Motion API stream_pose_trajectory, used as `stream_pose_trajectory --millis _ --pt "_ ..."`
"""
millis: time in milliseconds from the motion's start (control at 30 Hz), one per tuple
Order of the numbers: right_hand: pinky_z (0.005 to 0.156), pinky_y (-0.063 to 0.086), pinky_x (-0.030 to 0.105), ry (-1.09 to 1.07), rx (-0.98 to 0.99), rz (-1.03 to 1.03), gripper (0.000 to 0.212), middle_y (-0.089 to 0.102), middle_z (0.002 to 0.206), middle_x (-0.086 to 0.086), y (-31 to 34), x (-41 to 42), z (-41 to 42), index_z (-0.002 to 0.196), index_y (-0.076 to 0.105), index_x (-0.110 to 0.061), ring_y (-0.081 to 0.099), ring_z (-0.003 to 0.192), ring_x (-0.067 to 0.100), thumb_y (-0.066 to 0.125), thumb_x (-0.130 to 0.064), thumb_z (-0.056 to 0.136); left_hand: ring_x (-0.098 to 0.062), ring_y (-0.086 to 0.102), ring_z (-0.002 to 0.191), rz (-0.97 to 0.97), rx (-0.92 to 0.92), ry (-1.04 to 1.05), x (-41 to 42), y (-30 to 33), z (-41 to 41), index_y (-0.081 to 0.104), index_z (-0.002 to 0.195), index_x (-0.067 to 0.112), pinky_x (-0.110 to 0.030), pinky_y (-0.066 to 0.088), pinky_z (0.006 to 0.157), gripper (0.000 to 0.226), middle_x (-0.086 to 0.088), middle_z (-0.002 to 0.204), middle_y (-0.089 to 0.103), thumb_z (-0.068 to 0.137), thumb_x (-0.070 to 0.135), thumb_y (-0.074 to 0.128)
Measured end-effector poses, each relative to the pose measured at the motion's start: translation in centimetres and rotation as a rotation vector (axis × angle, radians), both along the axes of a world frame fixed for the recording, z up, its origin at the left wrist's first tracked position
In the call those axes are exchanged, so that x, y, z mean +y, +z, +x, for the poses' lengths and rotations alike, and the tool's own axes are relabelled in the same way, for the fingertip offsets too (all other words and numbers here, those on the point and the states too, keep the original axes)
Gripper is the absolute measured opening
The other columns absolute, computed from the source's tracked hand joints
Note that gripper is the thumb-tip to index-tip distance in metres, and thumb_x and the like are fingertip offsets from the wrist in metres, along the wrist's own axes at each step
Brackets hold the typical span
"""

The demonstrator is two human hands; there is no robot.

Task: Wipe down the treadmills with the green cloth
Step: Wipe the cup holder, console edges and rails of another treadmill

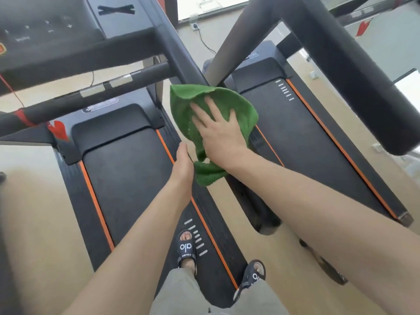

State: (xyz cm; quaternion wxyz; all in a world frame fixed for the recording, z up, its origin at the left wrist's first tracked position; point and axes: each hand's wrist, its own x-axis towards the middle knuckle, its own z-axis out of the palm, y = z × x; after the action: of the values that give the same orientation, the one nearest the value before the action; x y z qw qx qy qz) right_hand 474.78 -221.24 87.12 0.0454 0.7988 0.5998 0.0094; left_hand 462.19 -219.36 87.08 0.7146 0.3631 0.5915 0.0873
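The green cloth [229, 103] is draped over the dark right handrail [179, 55] of the left treadmill [127, 169]. My right hand [218, 133] lies flat on the cloth with fingers spread, pressing it onto the rail. A bunched end of the cloth hangs below my right wrist. My left hand [183, 162] is seen edge-on just left of that hanging end, fingers pointing forward; its palm side is hidden. A second treadmill [302, 133] stands alongside on the right.
The left treadmill's console [45, 30] and front crossbar [95, 89] are at upper left. The right treadmill's thick handrail [354, 83] crosses the upper right. My sandalled feet [187, 248] stand at the left belt's rear edge. A power cable [205, 45] trails on the beige floor.
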Motion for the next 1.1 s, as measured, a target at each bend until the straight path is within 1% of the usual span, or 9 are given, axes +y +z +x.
stream_pose_trajectory --millis 133,233,367,467,600,733,867,967,1100 --pt "0.096 0.045 0.043 -0.4 0.525 0.099 0.065 0.034 0.16 -0.002 3.6 -5.3 0.7 0.156 0.021 -0.041 0.046 0.135 0.032 0.044 -0.057 0.097 -0.006 0.06 0.088 -0.005 -0.088 -0.013 -2.0 1.4 1.8 0.053 0.132 0.031 -0.024 0.048 0.085 0.047 0.011 0.112 0.061 0.104 0.06 0.029" --pt "0.101 0.042 0.036 -0.655 0.979 -0.077 0.068 0.058 0.14 0.007 3.0 -6.9 3.0 0.147 0.042 -0.036 0.056 0.124 0.032 0.035 -0.074 0.091 -0.016 0.062 0.118 -0.02 -0.172 -0.007 -3.7 1.4 3.5 0.054 0.141 0.031 -0.042 0.046 0.108 0.073 0.006 0.136 0.063 0.086 0.076 0.036" --pt "0.106 0.048 0.044 -0.742 1.845 -0.018 0.07 0.071 0.122 0.007 -0.5 -9.3 5.1 0.128 0.066 -0.021 0.067 0.114 0.027 0.049 -0.075 0.086 -0.018 0.044 0.14 -0.005 -0.182 0.067 -4.3 -4.3 6.2 0.039 0.139 0.062 -0.053 0.036 0.113 0.082 0.017 0.157 0.038 0.061 0.089 0.042" --pt "0.112 0.043 0.043 -0.793 1.962 -0.034 0.067 0.072 0.121 0.006 -2.7 -10.4 5.8 0.123 0.066 -0.017 0.067 0.112 0.023 0.045 -0.072 0.092 -0.019 0.05 0.135 0.01 -0.15 0.105 -4.2 -3.4 6.8 0.041 0.14 0.058 -0.053 0.04 0.109 0.089 0.012 0.153 0.046 0.057 0.09 0.045" --pt "0.09 0.052 0.035 -0.913 1.992 -0.065 0.051 0.068 0.121 0.008 -3.2 -11.9 4.7 0.112 0.067 -0.014 0.064 0.106 0.023 0.039 -0.055 0.102 -0.023 0.061 0.121 0.068 -0.123 0.165 -5.0 0.0 6.5 0.049 0.143 0.03 -0.043 0.05 0.101 0.069 0.004 0.138 0.061 0.086 0.068 0.041" --pt "0.083 0.054 0.035 -0.935 2.186 -0.299 0.026 0.07 0.09 0.012 -2.7 -16.1 4.1 0.088 0.068 -0.003 0.065 0.084 0.023 0.062 -0.027 0.093 -0.019 0.051 0.132 0.123 -0.074 0.183 -6.2 -2.3 6.3 0.051 0.139 0.043 -0.048 0.039 0.111 0.088 0.015 0.142 0.056 0.059 0.077 0.04" --pt "0.078 0.049 0.035 -1.126 2.11 -0.25 0.027 0.072 0.084 0.014 -4.1 -20.2 3.6 0.088 0.06 -0.001 0.058 0.082 0.025 0.043 -0.015 0.105 -0.025 0.052 0.123 0.203 0.071 0.162 -9.2 0.1 7.1 0.051 0.129 0.024 -0.042 0.039 0.106 0.06 0.005 0.131 0.058 0.083 0.055 0.03" --pt "0.103 0.048 0.046 -1.238 2.24 -0.186 0.026 0.065 0.103 0.022 -5.2 -23.0 1.8 0.093 0.062 -0.001 0.062 0.084 0.03 0.045 -0.019 0.1 -0.033 0.044 0.135 0.285 0.189 0.184 -11.1 0.4 7.5 0.037 0.15 0.02 -0.049 0.036 0.111 0.064 -0.007 0.151 0.044 0.092 0.046 0.028" --pt "0.057 0.056 0.031 -1.392 2.236 -0.022 0.028 0.061 0.082 0.01 -5.2 -24.3 0.4 0.082 0.063 -0.009 0.06 0.065 0.024 0.052 -0.029 0.098 -0.031 0.032 0.143 0.424 0.299 0.16 -13.8 1.2 8.4 0.019 0.158 0.022 -0.049 0.027 0.116 0.058 -0.007 0.161 0.027 0.103 0.039 0.026"
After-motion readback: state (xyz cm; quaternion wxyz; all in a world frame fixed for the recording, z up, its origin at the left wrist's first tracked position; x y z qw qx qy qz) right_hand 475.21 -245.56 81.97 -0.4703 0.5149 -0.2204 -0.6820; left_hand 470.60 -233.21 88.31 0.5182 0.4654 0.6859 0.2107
